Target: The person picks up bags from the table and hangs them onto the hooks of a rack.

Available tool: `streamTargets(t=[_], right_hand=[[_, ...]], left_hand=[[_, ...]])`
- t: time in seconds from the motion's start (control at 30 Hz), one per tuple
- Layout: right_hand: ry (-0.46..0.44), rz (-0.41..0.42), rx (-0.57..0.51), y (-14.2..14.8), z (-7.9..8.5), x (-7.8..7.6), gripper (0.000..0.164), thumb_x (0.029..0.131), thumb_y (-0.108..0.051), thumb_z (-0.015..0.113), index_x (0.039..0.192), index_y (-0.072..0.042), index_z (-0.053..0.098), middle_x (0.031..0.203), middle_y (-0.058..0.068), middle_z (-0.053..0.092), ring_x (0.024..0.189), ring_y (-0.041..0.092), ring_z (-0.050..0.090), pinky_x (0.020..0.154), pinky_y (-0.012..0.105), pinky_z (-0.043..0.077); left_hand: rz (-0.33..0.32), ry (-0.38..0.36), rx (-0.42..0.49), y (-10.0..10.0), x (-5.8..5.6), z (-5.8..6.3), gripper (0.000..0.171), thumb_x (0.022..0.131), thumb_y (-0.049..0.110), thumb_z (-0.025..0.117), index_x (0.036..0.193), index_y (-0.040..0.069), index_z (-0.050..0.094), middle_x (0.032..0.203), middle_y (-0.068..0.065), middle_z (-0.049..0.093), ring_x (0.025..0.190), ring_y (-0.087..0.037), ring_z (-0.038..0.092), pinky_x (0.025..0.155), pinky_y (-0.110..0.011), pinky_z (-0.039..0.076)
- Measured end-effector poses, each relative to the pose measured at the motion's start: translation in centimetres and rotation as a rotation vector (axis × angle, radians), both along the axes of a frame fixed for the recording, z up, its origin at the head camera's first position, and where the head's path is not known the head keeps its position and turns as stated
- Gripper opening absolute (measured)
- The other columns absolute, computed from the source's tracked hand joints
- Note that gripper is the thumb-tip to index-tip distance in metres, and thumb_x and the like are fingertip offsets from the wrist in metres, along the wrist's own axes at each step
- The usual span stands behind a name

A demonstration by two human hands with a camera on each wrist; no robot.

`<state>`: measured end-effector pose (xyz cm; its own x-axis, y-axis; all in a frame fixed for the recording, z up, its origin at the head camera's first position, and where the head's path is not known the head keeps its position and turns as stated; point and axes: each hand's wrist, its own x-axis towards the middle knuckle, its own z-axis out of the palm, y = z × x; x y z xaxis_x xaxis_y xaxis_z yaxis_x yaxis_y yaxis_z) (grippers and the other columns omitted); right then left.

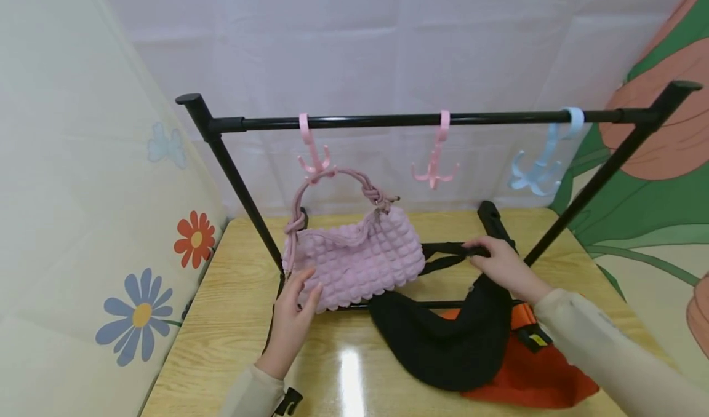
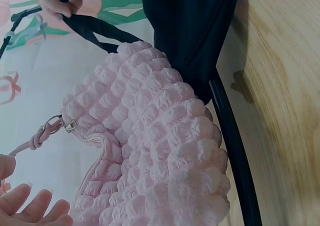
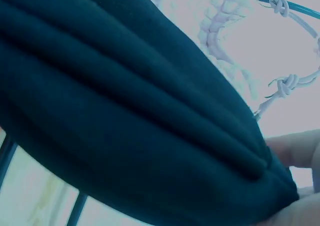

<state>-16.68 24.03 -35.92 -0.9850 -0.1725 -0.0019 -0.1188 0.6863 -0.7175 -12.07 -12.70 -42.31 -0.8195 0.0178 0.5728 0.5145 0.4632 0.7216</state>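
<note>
A puffy pink handbag (image 1: 360, 257) hangs by its knotted strap from the left pink hook (image 1: 316, 162). My left hand (image 1: 293, 321) is at the bag's lower left, with fingers loosely bent and nothing in them. In the left wrist view, its fingertips (image 2: 30, 201) are beside the bag's opening. My right hand (image 1: 501, 266) pinches a black crescent-shaped bag (image 1: 443, 349) at its upper end, where the strap (image 1: 443, 257) joins. The right wrist view has finger and thumb on the gathered end of the black bag (image 3: 150, 116). Part of its strap passes behind the pink handbag.
An orange bag (image 1: 532, 374) with a black buckle lies on the wooden table (image 1: 221, 343), partly under the black bag. A black rack (image 1: 376, 120) spans the table, with another pink hook (image 1: 434, 158) mid-bar and a blue hook (image 1: 540, 165) at right. A black buckle (image 1: 288, 401) lies near my left sleeve.
</note>
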Motion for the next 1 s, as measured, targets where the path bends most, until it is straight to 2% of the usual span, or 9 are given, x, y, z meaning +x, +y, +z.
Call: streamTargets(t=[0.07, 0.17, 0.27, 0.4, 0.57, 0.77, 1.0], right_hand=[[0.038, 0.0, 0.002, 0.1, 0.2, 0.2, 0.03, 0.096, -0.009, 0.059, 0.119, 0.01, 0.058, 0.123, 0.032, 0.054, 0.103, 0.042, 0.056, 0.083, 0.052, 0.046], [0.077, -0.022, 0.01, 0.2, 0.8, 0.4, 0.029, 0.097, -0.014, 0.061, 0.114, 0.009, 0.059, 0.108, 0.027, 0.06, 0.082, 0.034, 0.062, 0.073, 0.046, 0.05], [0.1, -0.049, 0.037, 0.2, 1.5, 0.7, 0.026, 0.1, -0.018, 0.057, 0.111, 0.005, 0.056, 0.088, 0.017, 0.061, 0.063, 0.022, 0.059, 0.063, 0.038, 0.047], [0.13, -0.059, 0.065, 0.3, 2.5, 1.0, 0.024, 0.103, -0.022, 0.051, 0.108, 0.002, 0.053, 0.072, 0.007, 0.055, 0.062, 0.02, 0.053, 0.059, 0.037, 0.042], [0.165, -0.075, 0.053, 0.5, 3.5, 1.4, 0.024, 0.105, -0.02, 0.045, 0.105, 0.004, 0.05, 0.074, 0.01, 0.056, 0.064, 0.021, 0.054, 0.061, 0.037, 0.044], [0.194, -0.088, 0.022, 0.8, 4.3, 1.8, 0.024, 0.105, -0.016, 0.043, 0.105, 0.007, 0.05, 0.076, 0.014, 0.06, 0.065, 0.018, 0.058, 0.059, 0.028, 0.05], [0.325, -0.091, -0.019, 0.9, 5.0, 2.4, 0.021, 0.103, -0.013, 0.047, 0.097, 0.005, 0.054, 0.07, 0.01, 0.062, 0.059, 0.006, 0.056, 0.055, 0.023, 0.048]], left_hand=[[0.002, 0.0, -0.005, 0.0, 0.0, 0.0, 0.031, 0.088, -0.006, 0.065, 0.118, -0.01, 0.06, 0.117, -0.022, 0.062, 0.108, -0.035, 0.058, 0.09, -0.048, 0.048], [0.003, 0.004, -0.005, 0.1, 0.0, -0.1, 0.031, 0.088, -0.006, 0.066, 0.118, -0.01, 0.06, 0.117, -0.021, 0.062, 0.109, -0.035, 0.058, 0.091, -0.048, 0.048], [0.002, 0.013, -0.005, 0.2, -0.1, -0.2, 0.031, 0.088, -0.006, 0.066, 0.118, -0.01, 0.06, 0.117, -0.02, 0.062, 0.11, -0.035, 0.057, 0.091, -0.048, 0.048], [0.0, 0.02, -0.005, 0.2, -0.2, -0.4, 0.032, 0.087, -0.006, 0.066, 0.118, -0.01, 0.06, 0.118, -0.021, 0.062, 0.111, -0.035, 0.057, 0.091, -0.05, 0.047], [0.003, 0.03, -0.009, 0.4, -0.3, -0.6, 0.031, 0.087, -0.007, 0.066, 0.117, -0.009, 0.06, 0.116, -0.021, 0.063, 0.109, -0.035, 0.058, 0.089, -0.049, 0.048], [-0.002, 0.016, 0.0, 0.6, -0.2, -0.5, 0.03, 0.089, -0.006, 0.064, 0.117, -0.011, 0.059, 0.116, -0.023, 0.063, 0.109, -0.038, 0.059, 0.088, -0.051, 0.049], [-0.03, -0.035, 0.04, 0.9, -0.1, -0.4, 0.031, 0.09, -0.005, 0.064, 0.12, -0.011, 0.059, 0.119, -0.025, 0.061, 0.112, -0.039, 0.056, 0.089, -0.054, 0.047]])
